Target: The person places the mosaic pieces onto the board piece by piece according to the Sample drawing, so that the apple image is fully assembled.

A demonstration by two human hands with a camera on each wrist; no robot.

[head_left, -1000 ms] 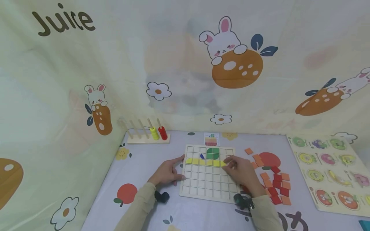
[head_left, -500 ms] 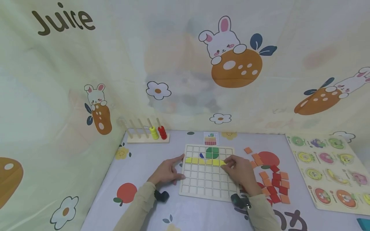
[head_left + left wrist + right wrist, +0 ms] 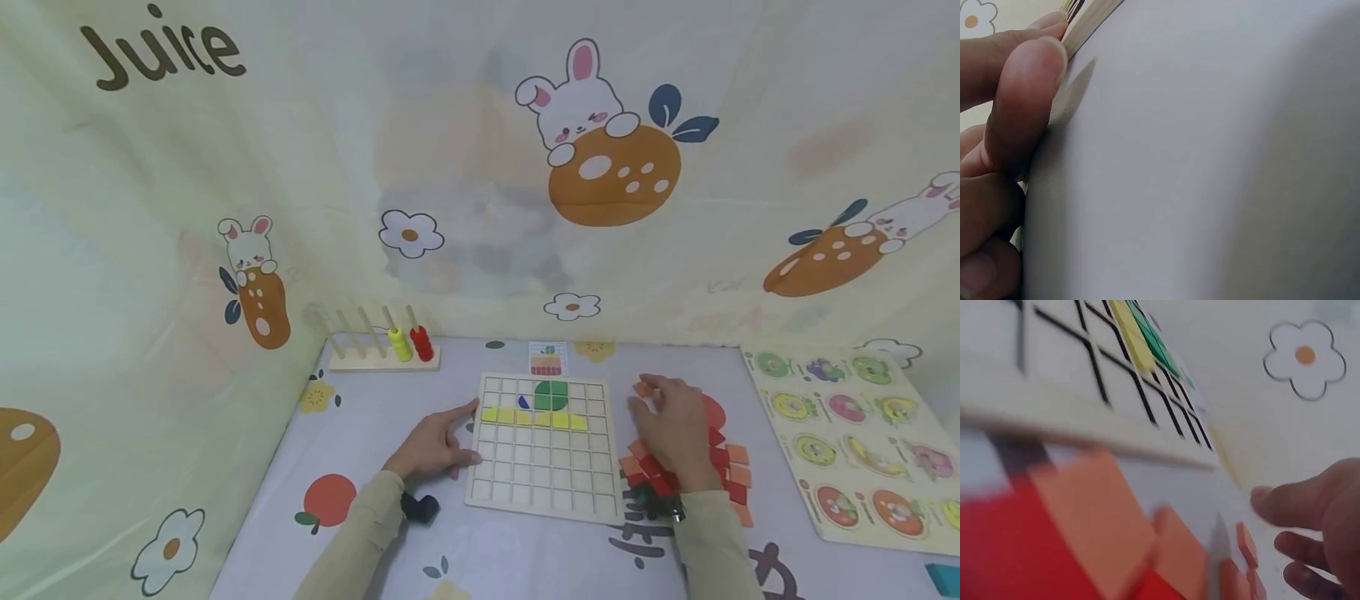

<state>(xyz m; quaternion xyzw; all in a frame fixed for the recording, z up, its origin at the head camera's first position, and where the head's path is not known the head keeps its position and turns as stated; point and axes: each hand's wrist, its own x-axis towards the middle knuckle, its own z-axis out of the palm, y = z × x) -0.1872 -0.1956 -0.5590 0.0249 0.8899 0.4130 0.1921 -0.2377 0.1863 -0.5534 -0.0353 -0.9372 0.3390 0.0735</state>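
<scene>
A wooden grid board (image 3: 536, 479) lies on the table in the head view. Across it runs a row of yellow pieces (image 3: 525, 418), with a green shape (image 3: 551, 396) and a small blue piece (image 3: 523, 402) above. My left hand (image 3: 429, 447) touches the board's left edge with its extended index finger and thumb; the left wrist view shows the thumb (image 3: 1032, 81) at that edge. To the right of the board, my right hand (image 3: 675, 429) hovers over loose tiles, fingertips near a far orange tile (image 3: 642, 389). In the right wrist view its thumb and fingers are apart, holding nothing visible.
Red tiles (image 3: 718, 458) and orange tiles (image 3: 738, 455) lie around and under the right hand. A picture card (image 3: 548, 360) is behind the board. A peg stand (image 3: 360, 363) with yellow and red beads stands back left. A fruit puzzle board (image 3: 862, 450) lies at right.
My right hand has left the last yellow piece at the row's right end and moved right, over the loose tiles. My left hand has stayed at the board's edge.
</scene>
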